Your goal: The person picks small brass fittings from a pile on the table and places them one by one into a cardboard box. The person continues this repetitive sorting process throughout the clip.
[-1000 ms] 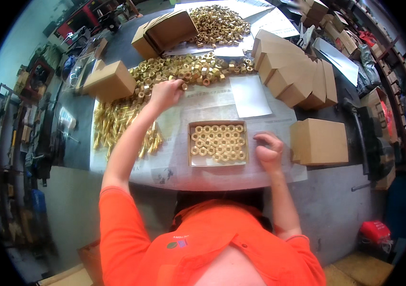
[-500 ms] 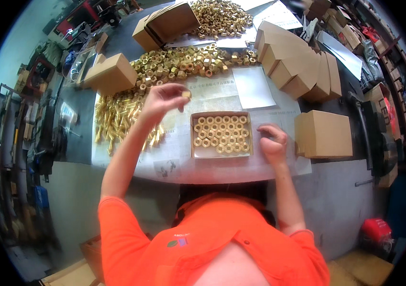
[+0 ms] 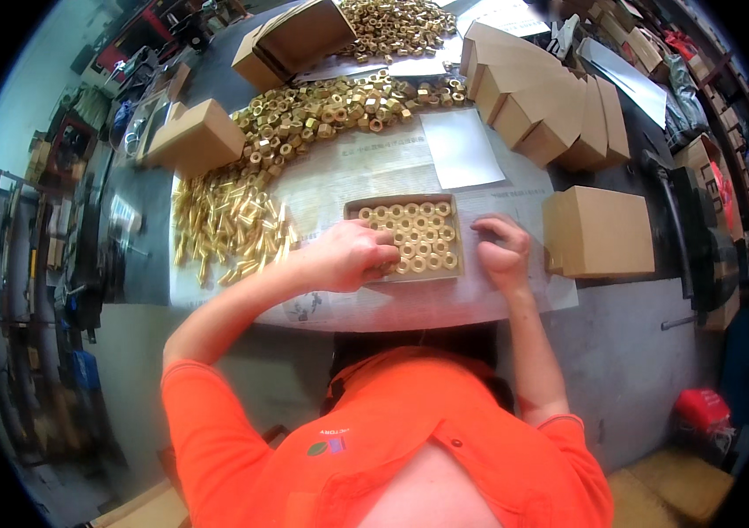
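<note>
Grey table (image 3: 445, 308), papered over, carrying all stock. Cardboard boxes (image 3: 559, 114), folded, stacked at your far right; one closed box (image 3: 602, 231) just beside your right hand. Brass nuts (image 3: 330, 110), loose heap, far side. Tray (image 3: 353, 211) of nuts in rows, centre. Your left hand (image 3: 348, 257): curled over the tray's near-left corner; contents hidden. Your right hand (image 3: 502, 253): loosely curled, empty, resting at the tray's right edge.

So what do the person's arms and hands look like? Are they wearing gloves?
No gloves: both the left hand and the right hand are bare, and so are the forearms. The person wears a bright orange shirt with short sleeves, and a small round badge on the chest.
</note>
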The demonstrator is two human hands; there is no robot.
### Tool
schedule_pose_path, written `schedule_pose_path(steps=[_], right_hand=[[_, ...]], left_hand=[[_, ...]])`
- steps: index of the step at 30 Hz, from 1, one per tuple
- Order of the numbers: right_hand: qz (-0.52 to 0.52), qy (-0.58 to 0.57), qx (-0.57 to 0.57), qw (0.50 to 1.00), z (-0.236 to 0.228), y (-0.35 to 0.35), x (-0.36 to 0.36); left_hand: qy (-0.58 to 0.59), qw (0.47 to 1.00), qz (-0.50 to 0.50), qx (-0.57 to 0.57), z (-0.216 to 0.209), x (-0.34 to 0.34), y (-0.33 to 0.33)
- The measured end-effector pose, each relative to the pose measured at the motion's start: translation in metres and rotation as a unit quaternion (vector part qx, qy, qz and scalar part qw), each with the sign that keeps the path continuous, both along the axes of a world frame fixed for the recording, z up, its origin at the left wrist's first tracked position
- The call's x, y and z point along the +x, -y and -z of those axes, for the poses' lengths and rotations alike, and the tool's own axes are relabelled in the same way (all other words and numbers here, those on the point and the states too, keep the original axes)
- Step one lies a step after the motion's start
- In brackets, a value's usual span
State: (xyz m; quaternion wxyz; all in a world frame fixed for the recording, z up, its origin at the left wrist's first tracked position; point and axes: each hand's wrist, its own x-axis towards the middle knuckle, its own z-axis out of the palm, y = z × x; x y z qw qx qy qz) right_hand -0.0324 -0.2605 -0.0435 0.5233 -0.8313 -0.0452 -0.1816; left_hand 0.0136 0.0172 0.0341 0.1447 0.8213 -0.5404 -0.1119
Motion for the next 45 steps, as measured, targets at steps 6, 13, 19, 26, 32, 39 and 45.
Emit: schedule_pose_path(steps=[6,13,19,26,32,39,45], right_hand=[[-0.010,-0.010,0.008,1.000,0.001,0.002,0.000],[-0.006,-0.005,0.009,1.000,0.002,0.001,0.001],[-0.008,-0.002,0.009,1.000,0.003,0.002,0.001],[-0.008,-0.006,0.002,1.000,0.003,0.001,0.001],[-0.007,-0.007,0.003,1.000,0.005,0.001,0.002],[-0.008,-0.008,0.001,1.000,0.004,0.003,0.001],[-0.017,-0.006,0.000,1.000,0.003,0.002,0.003]], left_hand=[[0.030,0.998,0.048,0.034,0.004,0.002,0.002],[0.040,0.996,0.048,0.068,0.007,0.002,0.007],[0.058,0.997,0.036,0.031,0.010,0.003,0.005],[0.053,0.997,0.043,0.044,0.011,0.009,0.003],[0.039,0.999,0.010,0.032,0.010,0.007,0.000],[-0.060,0.973,-0.216,-0.043,-0.032,0.049,-0.012],[0.169,0.892,-0.418,-0.019,0.016,0.144,-0.045]])
